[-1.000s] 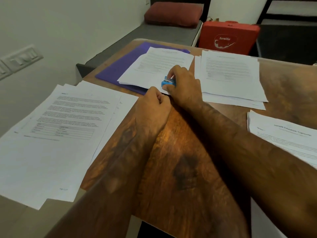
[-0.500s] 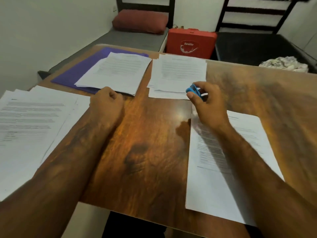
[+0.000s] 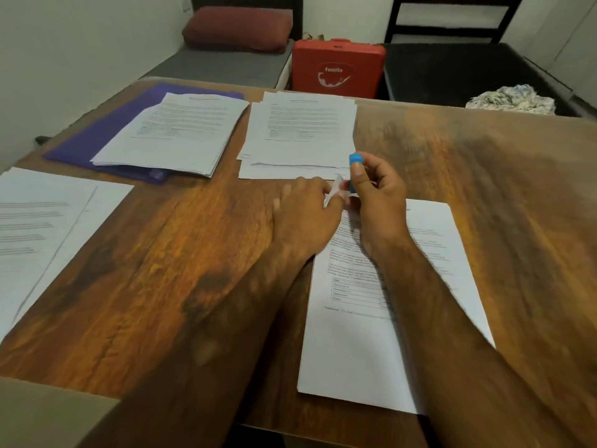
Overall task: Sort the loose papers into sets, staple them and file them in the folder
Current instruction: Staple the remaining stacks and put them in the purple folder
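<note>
My right hand [image 3: 376, 202] grips a small blue stapler [image 3: 354, 169] upright above the top left corner of a paper set [image 3: 371, 334] lying near me on the wooden table [image 3: 161, 270]. My left hand [image 3: 303, 215] pinches that set's lifted corner, right beside the stapler. A second paper set [image 3: 300, 130] lies just beyond the hands. A third set [image 3: 181, 134] rests on the purple folder [image 3: 106, 130] at the far left. More loose sheets [image 3: 42, 227] spread over the table's left edge.
A red case [image 3: 336, 67] stands behind the table's far edge. A dark red cushion [image 3: 239, 27] lies on a grey bench at the back left. A crumpled cloth [image 3: 510, 100] sits on a black surface at the back right.
My right hand carried the stapler from the set on the folder over to the near paper set. My left hand left its fist by the folder and now pinches that set's corner.
</note>
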`<action>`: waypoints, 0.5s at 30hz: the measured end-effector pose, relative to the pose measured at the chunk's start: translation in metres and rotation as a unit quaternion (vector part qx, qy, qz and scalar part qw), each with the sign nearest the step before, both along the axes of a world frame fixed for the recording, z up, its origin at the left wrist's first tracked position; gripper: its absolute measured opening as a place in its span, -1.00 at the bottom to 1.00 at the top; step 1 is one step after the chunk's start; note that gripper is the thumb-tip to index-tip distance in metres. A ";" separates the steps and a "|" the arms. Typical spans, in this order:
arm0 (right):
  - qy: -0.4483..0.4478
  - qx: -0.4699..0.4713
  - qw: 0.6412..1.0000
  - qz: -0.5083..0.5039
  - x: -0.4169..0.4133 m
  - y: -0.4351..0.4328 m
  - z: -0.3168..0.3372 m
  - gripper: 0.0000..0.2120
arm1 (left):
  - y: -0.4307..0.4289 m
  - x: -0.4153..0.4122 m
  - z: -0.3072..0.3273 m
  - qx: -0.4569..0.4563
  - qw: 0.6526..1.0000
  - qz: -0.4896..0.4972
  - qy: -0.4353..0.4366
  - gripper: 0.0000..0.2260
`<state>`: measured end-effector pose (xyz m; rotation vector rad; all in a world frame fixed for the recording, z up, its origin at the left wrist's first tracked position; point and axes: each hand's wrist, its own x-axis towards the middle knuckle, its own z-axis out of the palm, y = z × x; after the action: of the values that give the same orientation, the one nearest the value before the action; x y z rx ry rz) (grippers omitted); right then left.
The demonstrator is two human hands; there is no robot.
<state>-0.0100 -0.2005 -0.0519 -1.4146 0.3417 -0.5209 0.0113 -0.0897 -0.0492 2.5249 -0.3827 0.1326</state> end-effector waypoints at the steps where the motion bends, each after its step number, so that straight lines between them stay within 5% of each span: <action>1: 0.000 0.004 1.000 0.004 0.000 0.001 0.000 -0.75 | 0.001 -0.001 0.003 -0.027 0.999 -0.001 0.024 -0.68; 5: -0.002 0.016 1.000 0.016 0.002 0.000 0.001 -0.75 | -0.003 -0.006 0.011 -0.175 0.977 -0.009 0.125 -0.76; 10: -0.002 0.046 0.999 0.009 0.002 -0.002 0.000 -0.68 | -0.008 -0.009 0.014 -0.244 0.959 -0.007 0.145 -0.52; 13: -0.003 0.074 0.997 0.002 0.001 -0.003 0.001 -0.70 | -0.013 -0.016 0.011 -0.016 0.999 0.011 0.040 -0.52; 15: 0.003 0.090 0.996 0.003 0.001 -0.005 0.002 -0.70 | -0.015 -0.019 0.005 0.170 0.983 0.060 -0.031 -0.49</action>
<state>-0.0090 -0.2055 -0.0503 -1.2431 0.3786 -0.4692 -0.0081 -0.1046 -0.0443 2.8893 -0.2970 0.2082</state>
